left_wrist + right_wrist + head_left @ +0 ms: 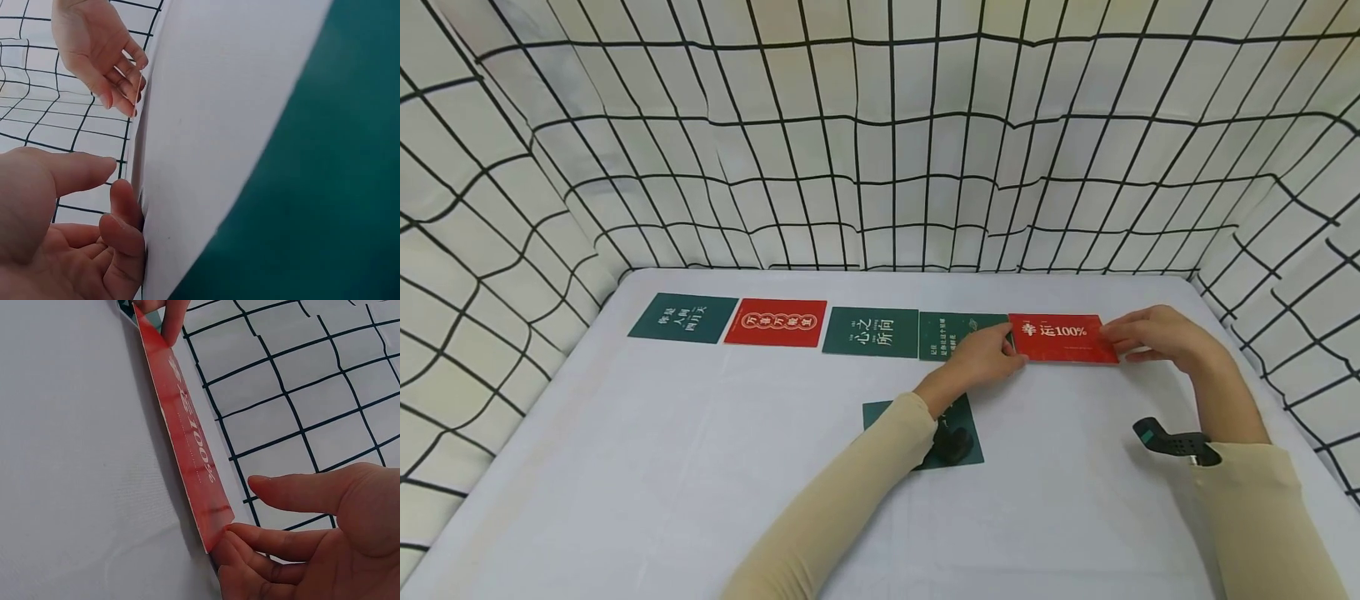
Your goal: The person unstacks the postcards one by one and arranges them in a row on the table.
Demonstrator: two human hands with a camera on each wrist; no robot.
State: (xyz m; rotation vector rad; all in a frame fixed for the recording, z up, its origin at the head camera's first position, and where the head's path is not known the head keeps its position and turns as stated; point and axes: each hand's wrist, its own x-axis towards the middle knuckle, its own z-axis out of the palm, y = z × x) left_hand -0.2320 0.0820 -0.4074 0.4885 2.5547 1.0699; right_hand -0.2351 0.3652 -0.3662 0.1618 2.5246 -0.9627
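Observation:
A red card [1063,346] with white lettering and "100%" lies at the right end of a row of cards. At its left edge the fingers of my left hand [987,357] rest, partly over a green card [934,335] beside it. My right hand [1159,335] touches the red card's right edge with its fingertips. In the right wrist view the thumb stands raised, away from the card. Beneath my left forearm lies another green card [968,442], partly hidden by the sleeve and a dark wrist device. The left wrist view shows my left thumb apart from the fingers.
Further left in the row lie a green card [872,332], a red card [777,322] and a green card [685,317]. A white cloth [662,467] covers the table. Black wire-grid netting [895,150] bounds the back and both sides.

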